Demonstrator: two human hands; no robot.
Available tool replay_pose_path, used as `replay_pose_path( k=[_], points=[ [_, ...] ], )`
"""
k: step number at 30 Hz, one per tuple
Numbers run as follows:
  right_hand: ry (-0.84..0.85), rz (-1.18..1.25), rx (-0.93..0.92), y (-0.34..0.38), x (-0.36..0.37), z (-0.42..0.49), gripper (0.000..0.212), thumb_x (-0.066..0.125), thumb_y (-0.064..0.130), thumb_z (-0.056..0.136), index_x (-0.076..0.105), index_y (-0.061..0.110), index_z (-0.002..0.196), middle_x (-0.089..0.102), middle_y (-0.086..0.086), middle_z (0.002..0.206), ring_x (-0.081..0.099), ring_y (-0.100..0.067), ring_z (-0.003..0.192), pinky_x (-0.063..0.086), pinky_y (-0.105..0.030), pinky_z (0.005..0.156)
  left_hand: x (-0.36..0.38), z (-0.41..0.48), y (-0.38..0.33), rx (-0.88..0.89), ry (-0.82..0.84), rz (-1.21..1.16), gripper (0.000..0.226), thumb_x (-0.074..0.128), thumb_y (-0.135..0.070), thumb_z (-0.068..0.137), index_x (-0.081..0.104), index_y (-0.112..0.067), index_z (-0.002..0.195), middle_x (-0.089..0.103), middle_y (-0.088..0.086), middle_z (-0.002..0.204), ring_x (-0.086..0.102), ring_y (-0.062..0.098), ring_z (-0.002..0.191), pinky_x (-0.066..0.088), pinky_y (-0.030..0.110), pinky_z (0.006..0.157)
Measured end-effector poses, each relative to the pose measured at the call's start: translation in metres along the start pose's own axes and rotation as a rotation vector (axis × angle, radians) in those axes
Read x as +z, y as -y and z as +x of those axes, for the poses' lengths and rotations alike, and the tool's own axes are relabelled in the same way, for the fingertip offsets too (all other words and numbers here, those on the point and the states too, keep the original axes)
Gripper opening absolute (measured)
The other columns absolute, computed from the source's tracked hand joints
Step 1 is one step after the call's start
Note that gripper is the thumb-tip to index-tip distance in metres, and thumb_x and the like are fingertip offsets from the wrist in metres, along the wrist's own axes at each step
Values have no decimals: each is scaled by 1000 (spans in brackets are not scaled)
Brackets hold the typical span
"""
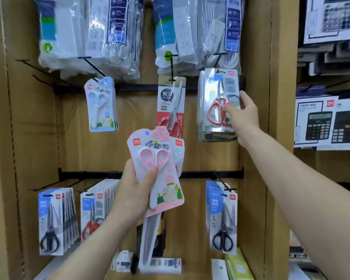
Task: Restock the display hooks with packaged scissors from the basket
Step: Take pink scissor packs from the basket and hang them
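My left hand point(133, 190) grips a stack of scissor packs with the pink children's scissors pack point(158, 170) in front, held up at the middle of the display. A long grey pack hangs below it in the same grip. My right hand point(240, 116) pinches the front red-handled kitchen scissors pack point(216, 106), which hangs on the upper right hook point(218, 72). A blue children's scissors pack point(101, 106) hangs on the upper left hook. A red 210 mm scissors pack point(171, 106) hangs at the centre. The basket is out of sight.
Bagged power strips point(89, 33) hang above. The lower rail point(190, 174) carries black-handled scissors packs point(55, 221), red-handled packs point(93, 211) and blue-carded packs point(222, 217). Bare hooks point(40, 71) jut out at far left. Boxed calculators point(327, 122) fill the right bay.
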State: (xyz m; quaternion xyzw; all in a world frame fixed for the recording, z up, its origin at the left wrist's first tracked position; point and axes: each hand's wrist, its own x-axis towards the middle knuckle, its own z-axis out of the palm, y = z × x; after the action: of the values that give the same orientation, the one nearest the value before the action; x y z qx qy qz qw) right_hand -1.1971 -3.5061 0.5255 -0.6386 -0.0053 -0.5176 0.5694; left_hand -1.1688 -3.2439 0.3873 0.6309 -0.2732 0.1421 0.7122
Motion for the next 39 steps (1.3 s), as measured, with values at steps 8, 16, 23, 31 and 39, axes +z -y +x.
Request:
replay_pose_path(
  k=[8, 16, 23, 31, 39],
  points=[
    [-111, -359, 36, -25, 4, -1, 53, 67, 35, 97, 52, 31, 148, 49, 3, 129, 66, -14, 102, 57, -31, 85, -15, 9, 9, 3, -38, 31, 16, 63, -32, 102, 55, -27, 114, 72, -6, 110, 73, 11, 99, 60, 31, 72],
    [346, -215, 117, -42, 58, -146, 27, 70, 43, 94, 61, 27, 114, 66, 6, 102, 66, -12, 89, 51, -30, 75, -38, 7, 5, -22, -88, -20, 23, 62, -30, 102, 54, -20, 121, 71, -2, 114, 72, 15, 104, 60, 36, 80],
    [603, -47, 292, -46, 111, -206, 29, 79, 22, 90, 63, 19, 114, 79, 0, 92, 75, -23, 72, 57, -34, 56, -72, -3, 0, -35, -193, -12, 22, 66, -30, 100, 57, -20, 117, 72, -1, 108, 72, 15, 97, 55, 27, 72],
    [550, 13, 298, -42, 139, -216, 9, 76, 15, 93, 71, 12, 100, 79, -6, 90, 77, -20, 75, 62, -34, 62, -119, -10, 1, -35, -168, 15, 30, 73, -20, 96, 57, -24, 121, 74, -5, 109, 74, 8, 91, 59, 24, 70],
    [395, 86, 264, -33, 176, -183, 3, 68, 10, 98, 66, 11, 98, 75, -8, 98, 78, -21, 82, 63, -28, 64, -168, -4, 1, 1, -296, 106, 29, 70, -12, 98, 57, -25, 120, 71, -5, 111, 70, 9, 96, 53, 17, 67]
  ],
)
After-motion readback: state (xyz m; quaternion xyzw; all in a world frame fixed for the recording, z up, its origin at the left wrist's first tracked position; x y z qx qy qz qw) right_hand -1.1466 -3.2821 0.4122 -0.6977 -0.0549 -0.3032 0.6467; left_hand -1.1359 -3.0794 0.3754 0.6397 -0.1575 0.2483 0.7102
